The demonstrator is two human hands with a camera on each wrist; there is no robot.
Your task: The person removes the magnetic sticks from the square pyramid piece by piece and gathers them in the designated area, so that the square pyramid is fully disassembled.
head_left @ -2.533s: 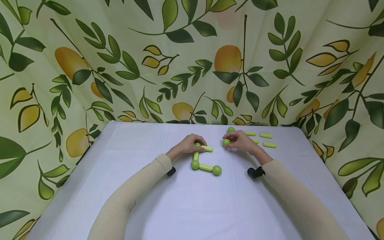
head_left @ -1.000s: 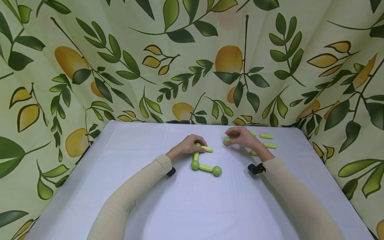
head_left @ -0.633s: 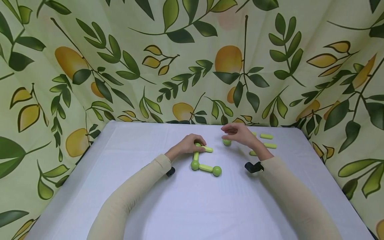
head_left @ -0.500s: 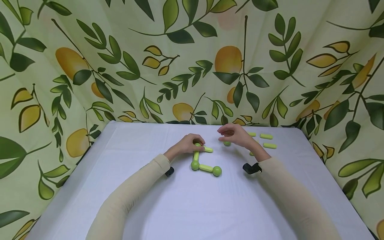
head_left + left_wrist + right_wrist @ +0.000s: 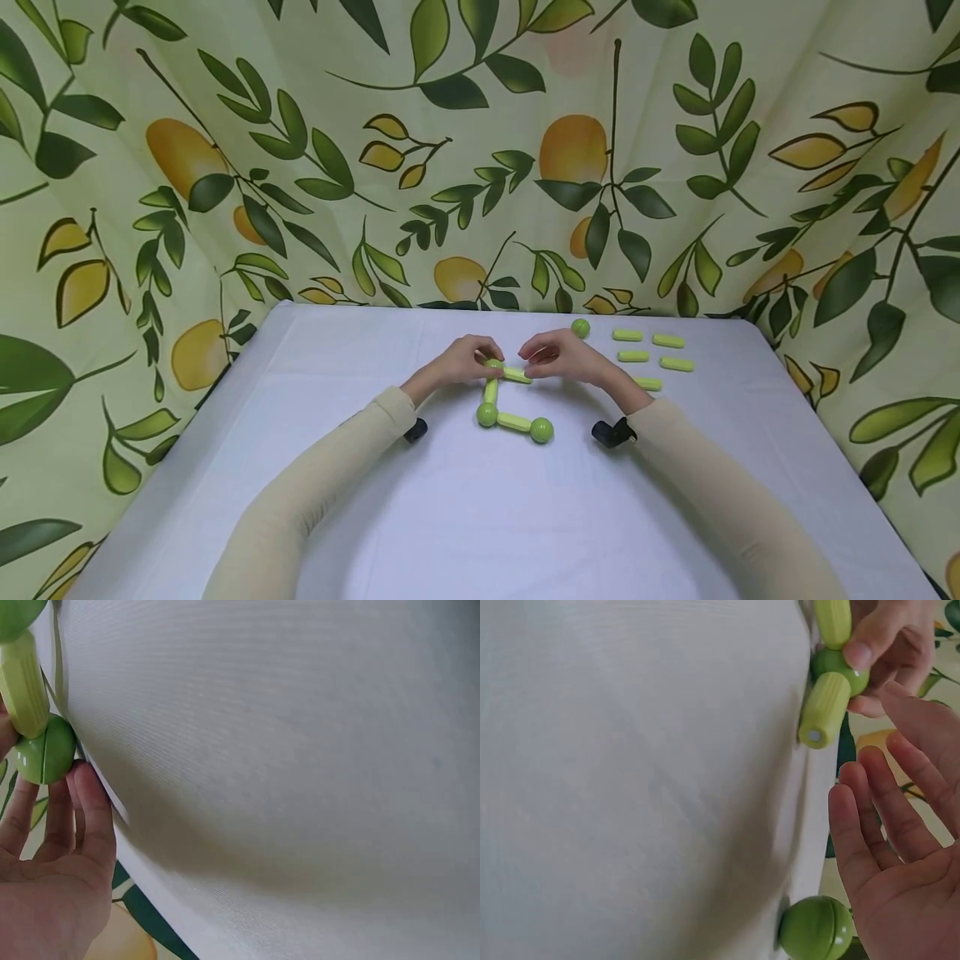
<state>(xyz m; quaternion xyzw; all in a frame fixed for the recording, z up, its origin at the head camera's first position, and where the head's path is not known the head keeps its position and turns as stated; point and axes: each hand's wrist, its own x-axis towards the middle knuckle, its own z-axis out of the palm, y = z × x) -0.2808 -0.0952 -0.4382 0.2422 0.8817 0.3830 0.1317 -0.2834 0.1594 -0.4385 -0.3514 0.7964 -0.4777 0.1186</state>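
My left hand (image 5: pixel 467 360) pinches a green ball (image 5: pixel 46 754) at the far corner of a C-shaped chain of balls and light-green rods. In the right wrist view, its thumb presses on that ball (image 5: pixel 832 666). A rod (image 5: pixel 825 709) sticks out from it with a bare end. Another rod (image 5: pixel 491 390) runs down to a corner ball (image 5: pixel 487 414), then a rod (image 5: pixel 513 422) leads to an end ball (image 5: pixel 542 430). My right hand (image 5: pixel 566 356), holding nothing, hovers beside the bare rod end, its fingers spread in the right wrist view. A loose ball (image 5: pixel 816 928) lies near that hand.
At the far right of the white table (image 5: pixel 450 517) lie several loose rods (image 5: pixel 633 356) and a loose green ball (image 5: pixel 581 327). A patterned curtain (image 5: pixel 480 167) hangs behind the table. Dark wrist cameras (image 5: pixel 613 433) are worn on both arms.
The right hand has let go of a green ball at the far side and moved left and nearer, to the bare rod end. My left hand keeps its place at the corner ball.
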